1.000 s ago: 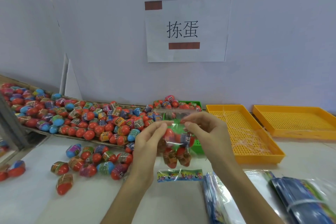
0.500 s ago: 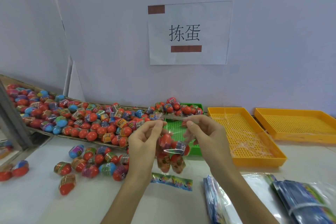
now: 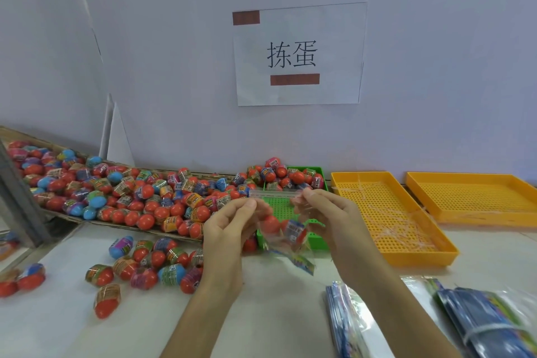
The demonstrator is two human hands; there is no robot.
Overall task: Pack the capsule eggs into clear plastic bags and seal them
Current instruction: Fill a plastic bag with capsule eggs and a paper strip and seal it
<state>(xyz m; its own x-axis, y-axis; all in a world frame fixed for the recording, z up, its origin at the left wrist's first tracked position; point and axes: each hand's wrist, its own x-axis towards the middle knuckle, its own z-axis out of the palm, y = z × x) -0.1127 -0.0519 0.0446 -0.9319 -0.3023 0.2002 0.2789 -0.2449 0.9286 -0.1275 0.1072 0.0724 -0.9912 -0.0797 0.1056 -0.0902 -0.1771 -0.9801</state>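
Pale lavender wall panels back a white tabletop (image 3: 261, 314), and a white paper sheet (image 3: 299, 54) taped to the wall reads "拣蛋" between two brown bars. Left of that sheet and lower, a heap of red, blue and pink plastic capsule eggs (image 3: 116, 192) with printed wrappers too small to read fills a flat cardboard tray (image 3: 96, 222). Below the sheet, the left hand (image 3: 226, 232) pinches the top strip of a clear plastic bag (image 3: 283, 229) between thumb and curled fingers. The bag hangs above the table with several eggs inside. The right hand (image 3: 328, 218) pinches the strip's other end. Behind the bag sits a green perforated tray (image 3: 290, 206). Right of the sheet lie two yellow perforated trays (image 3: 389, 212).
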